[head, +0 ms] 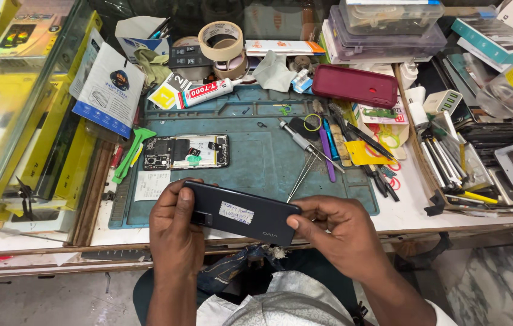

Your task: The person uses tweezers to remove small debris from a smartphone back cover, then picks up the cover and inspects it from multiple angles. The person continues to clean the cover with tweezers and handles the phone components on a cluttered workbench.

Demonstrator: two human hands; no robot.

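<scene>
Boxes in yellow packaging (pixel 57 145) stand stacked at the far left, out of the way of the work surface, and just right of them a green plastic pry tool (pixel 128 154) lies at the mat's left edge. An opened phone (pixel 186 151) rests face down on the blue work mat (pixel 256 163), its insides exposed, so it appears set aside flat where small parts cannot roll off. Nearer, over the mat's near edge, both hands hold a dark phone (pixel 239 212) back side up, with a small white sticker showing on it. The left hand (pixel 175 232) wraps the phone's left end from below, thumb pressed on the back by the camera block. The right hand (pixel 339 232) clamps the right end, thumb tip on the corner and fingers curled underneath; both wrists angle inward toward the body, bracing the phone level between them. Right of the open phone lie a screwdriver (pixel 295 136) and tweezers (pixel 303 172), within easy reach. A tube of glue (pixel 205 93), rolls of tape (pixel 223 42) and a red phone case (pixel 354 86) sit farther back.
</scene>
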